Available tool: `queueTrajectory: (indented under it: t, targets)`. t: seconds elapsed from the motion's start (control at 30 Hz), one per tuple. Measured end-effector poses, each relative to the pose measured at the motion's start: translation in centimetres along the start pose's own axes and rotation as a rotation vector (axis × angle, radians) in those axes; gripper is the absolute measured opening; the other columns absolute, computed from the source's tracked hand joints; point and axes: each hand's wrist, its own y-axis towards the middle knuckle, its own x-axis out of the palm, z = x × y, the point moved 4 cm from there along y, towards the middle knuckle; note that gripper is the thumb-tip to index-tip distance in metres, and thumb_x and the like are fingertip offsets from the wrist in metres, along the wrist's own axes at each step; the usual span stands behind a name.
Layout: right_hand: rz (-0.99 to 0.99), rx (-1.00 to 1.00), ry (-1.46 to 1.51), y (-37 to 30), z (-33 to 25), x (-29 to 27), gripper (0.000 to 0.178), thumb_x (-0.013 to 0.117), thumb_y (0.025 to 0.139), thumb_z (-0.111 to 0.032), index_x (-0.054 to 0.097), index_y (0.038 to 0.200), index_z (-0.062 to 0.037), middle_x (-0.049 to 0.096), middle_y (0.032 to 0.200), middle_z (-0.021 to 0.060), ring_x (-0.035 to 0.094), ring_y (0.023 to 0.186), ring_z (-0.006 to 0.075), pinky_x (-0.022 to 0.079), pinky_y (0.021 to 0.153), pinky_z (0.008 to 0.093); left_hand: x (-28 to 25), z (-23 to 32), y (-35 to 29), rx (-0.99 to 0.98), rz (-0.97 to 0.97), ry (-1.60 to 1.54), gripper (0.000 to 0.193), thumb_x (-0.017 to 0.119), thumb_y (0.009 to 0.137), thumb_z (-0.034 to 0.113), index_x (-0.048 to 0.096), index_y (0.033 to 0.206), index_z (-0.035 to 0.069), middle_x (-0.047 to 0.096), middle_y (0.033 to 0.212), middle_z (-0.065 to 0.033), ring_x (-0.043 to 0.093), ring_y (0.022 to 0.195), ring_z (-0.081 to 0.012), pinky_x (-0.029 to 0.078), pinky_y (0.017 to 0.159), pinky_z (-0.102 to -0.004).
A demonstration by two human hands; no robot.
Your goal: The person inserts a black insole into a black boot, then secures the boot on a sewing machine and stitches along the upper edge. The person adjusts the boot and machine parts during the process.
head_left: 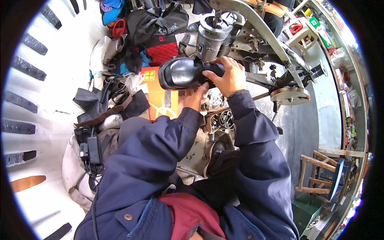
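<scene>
A black leather shoe is under the metal cylinder head of a shoe-patching machine, its toe pointing left. My right hand is closed around the shoe's right end, with the thumb laid over the dark leather. From below, my left hand grips the shoe's lower edge; several of its fingers are hidden underneath. The spot where the machine's tip meets the shoe is partly covered by my right fingers and cannot be made out.
A round handwheel and a thread spool are at the machine's right. An orange box lies left of my hands, near leather scraps and a black bag. A wooden stool stands lower right. Black strips hang on the white left wall.
</scene>
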Motion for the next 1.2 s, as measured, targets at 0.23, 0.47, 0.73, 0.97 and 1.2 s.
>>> queueTrajectory:
  t: [0.23, 0.47, 0.73, 0.97, 1.2]
  targets:
    - [0.028, -0.016, 0.007, -0.1, -0.1, 0.1, 0.042, 0.081, 0.074, -0.044, 0.069, 0.103, -0.0162, 0.070, 0.105, 0.0058, 0.062, 0.109, 0.0270, 0.039, 0.100, 0.0443, 0.2, -1.4, 2.4, 0.143, -0.108, -0.260, 0.052, 0.073, 0.087, 0.043, 0.055, 0.131, 0.021, 0.053, 0.140, -0.0001, 0.045, 0.133, -0.0233, 0.038, 0.101, -0.0576]
    - [0.053, -0.028, 0.011, -0.2, -0.2, 0.1, 0.042, 0.081, 0.073, -0.044, 0.069, 0.102, -0.0166, 0.069, 0.102, 0.0068, 0.062, 0.107, 0.0276, 0.039, 0.099, 0.0441, 1.8, -0.4, 2.5, 0.104, -0.017, -0.594, 0.018, 0.064, 0.091, 0.016, 0.065, 0.107, 0.009, 0.067, 0.109, -0.0018, 0.063, 0.106, -0.0169, 0.051, 0.094, -0.0343]
    - [0.029, -0.041, 0.032, -0.1, 0.0, 0.0, 0.038, 0.079, 0.076, -0.040, 0.069, 0.103, -0.0163, 0.069, 0.104, 0.0072, 0.061, 0.109, 0.0289, 0.039, 0.099, 0.0441, 2.0, -1.7, 3.7, 0.180, 0.120, -0.636, 0.029, 0.066, 0.095, 0.015, 0.063, 0.123, 0.006, 0.067, 0.122, -0.0049, 0.063, 0.114, -0.0180, 0.054, 0.094, -0.0353]
    - [0.000, -0.042, 0.046, -0.1, 0.1, -0.2, 0.033, 0.076, 0.078, -0.032, 0.068, 0.106, -0.0162, 0.069, 0.107, 0.0080, 0.061, 0.111, 0.0296, 0.039, 0.101, 0.0449, 1.7, -0.4, 4.5, 0.263, -0.059, -0.719, 0.073, 0.082, 0.079, 0.001, 0.041, 0.139, 0.004, 0.061, 0.128, -0.0142, 0.065, 0.109, -0.0222, 0.054, 0.093, -0.0371]
    - [-0.023, -0.095, 0.068, -0.4, 0.3, -0.7, 0.035, 0.074, 0.078, -0.025, 0.068, 0.111, -0.0149, 0.068, 0.108, 0.0101, 0.061, 0.111, 0.0320, 0.040, 0.101, 0.0460, 2.0, -1.9, 5.7, 0.211, 0.001, -0.560, 0.037, 0.071, 0.094, 0.025, 0.061, 0.124, 0.007, 0.068, 0.115, -0.0084, 0.065, 0.108, -0.0223, 0.056, 0.092, -0.0379]
